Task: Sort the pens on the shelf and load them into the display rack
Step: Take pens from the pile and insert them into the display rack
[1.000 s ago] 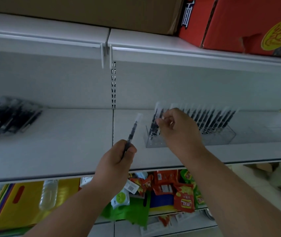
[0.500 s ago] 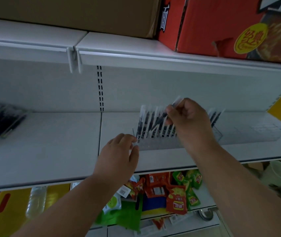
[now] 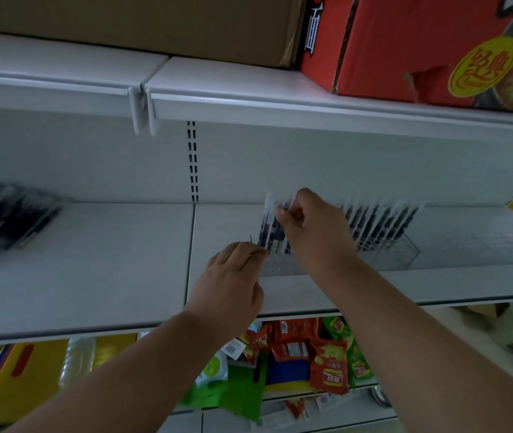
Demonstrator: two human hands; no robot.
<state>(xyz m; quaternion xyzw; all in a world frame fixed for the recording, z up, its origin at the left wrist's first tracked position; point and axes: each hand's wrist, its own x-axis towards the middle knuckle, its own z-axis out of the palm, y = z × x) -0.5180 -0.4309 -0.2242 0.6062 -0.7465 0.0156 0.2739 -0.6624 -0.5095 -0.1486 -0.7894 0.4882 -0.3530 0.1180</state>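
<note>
A clear display rack [image 3: 389,257] stands on the white shelf [image 3: 108,276], right of centre. A row of black pens with pale caps [image 3: 377,223] stands tilted in it. My right hand [image 3: 314,235] reaches over the rack's left part and pinches the top of one pen [image 3: 280,228], whose lower end is down among the standing pens. The fingertips of my left hand [image 3: 236,276] touch the rack's left end, and I see no pen in this hand. A blurred pile of loose black pens [image 3: 5,217] lies at the shelf's far left.
An upper shelf [image 3: 280,98] overhangs, carrying a brown carton [image 3: 155,23] and a red box [image 3: 420,45]. Below the shelf edge are red and green snack packets [image 3: 327,360], a plastic bottle [image 3: 77,360] and yellow folders [image 3: 5,379]. A clear tray [image 3: 505,245] lies right of the rack.
A second ago my left hand held a pen; now it is empty at the rack's end. My right hand has taken a pen and lowered it into the rack's left part. The view shifted.
</note>
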